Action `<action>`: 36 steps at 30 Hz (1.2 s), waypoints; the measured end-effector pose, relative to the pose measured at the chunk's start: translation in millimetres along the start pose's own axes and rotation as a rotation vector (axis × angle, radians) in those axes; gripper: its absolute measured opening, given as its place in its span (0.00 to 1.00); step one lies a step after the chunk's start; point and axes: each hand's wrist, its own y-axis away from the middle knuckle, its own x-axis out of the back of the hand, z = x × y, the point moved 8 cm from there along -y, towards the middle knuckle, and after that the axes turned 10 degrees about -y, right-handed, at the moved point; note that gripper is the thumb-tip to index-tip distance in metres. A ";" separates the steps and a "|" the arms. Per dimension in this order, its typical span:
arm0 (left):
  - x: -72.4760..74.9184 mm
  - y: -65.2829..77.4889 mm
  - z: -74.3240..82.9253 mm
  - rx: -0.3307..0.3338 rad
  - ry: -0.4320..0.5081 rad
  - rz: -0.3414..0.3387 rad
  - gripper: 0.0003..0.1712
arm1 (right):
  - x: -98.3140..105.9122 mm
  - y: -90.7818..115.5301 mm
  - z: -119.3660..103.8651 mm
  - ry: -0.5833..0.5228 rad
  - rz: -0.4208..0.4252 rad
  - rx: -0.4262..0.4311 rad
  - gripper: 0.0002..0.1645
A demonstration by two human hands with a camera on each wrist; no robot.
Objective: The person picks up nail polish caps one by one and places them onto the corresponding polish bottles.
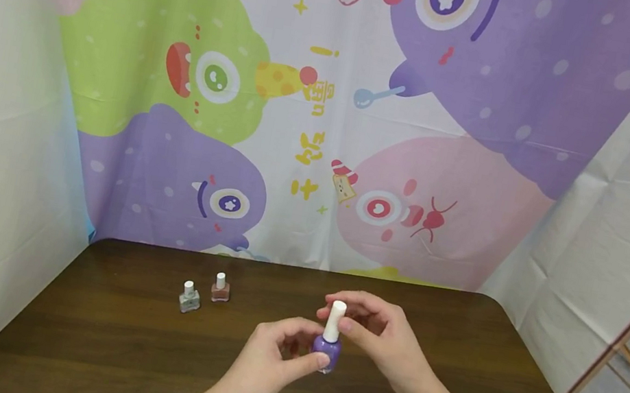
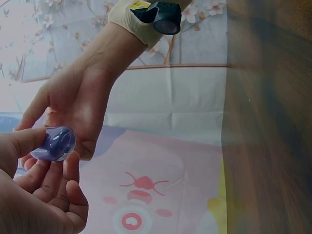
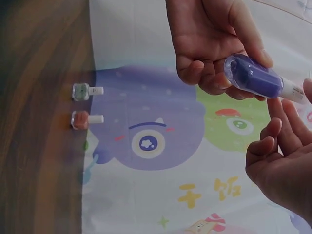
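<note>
A nail polish bottle point(image 1: 326, 350) with purple polish and a tall white cap point(image 1: 334, 321) is held upright, slightly tilted, above the table. My left hand point(image 1: 275, 359) grips its glass body, with the thumb across the front and fingers behind. Around the cap curls my right hand point(image 1: 385, 340), its thumb at the near right side and its fingers behind. From the left wrist view, the bottle's base point(image 2: 61, 144) faces the camera and hides the cap. The right wrist view shows the purple bottle point(image 3: 253, 78) lengthwise, its cap between the right thumb and fingers.
Two smaller white-capped nail polish bottles stand at the table's back left: a greyish-green one point(image 1: 189, 301) and a reddish-brown one point(image 1: 221, 290). The dark wooden table point(image 1: 99, 327) meets a cartoon-printed curtain point(image 1: 284, 233) at the back, with pale cloth on both sides.
</note>
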 end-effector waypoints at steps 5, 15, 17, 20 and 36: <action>0.2 1.0 0.6 -0.002 -0.003 -0.009 0.13 | -3.6 0.3 -3.5 -0.035 -0.066 0.005 0.17; -1.0 2.5 3.5 -0.042 0.027 -0.049 0.14 | -5.5 1.2 -7.5 -0.075 -0.124 0.056 0.14; -0.9 2.5 4.0 -0.050 0.028 -0.048 0.14 | -4.8 1.2 -5.6 -0.071 -0.106 0.032 0.13; -0.6 2.6 4.3 -0.055 0.023 -0.044 0.14 | -4.0 1.2 -3.4 -0.062 -0.084 0.007 0.12; 1.3 2.8 3.1 -0.067 -0.008 -0.021 0.14 | -3.7 -1.6 -1.1 0.006 -0.062 0.045 0.07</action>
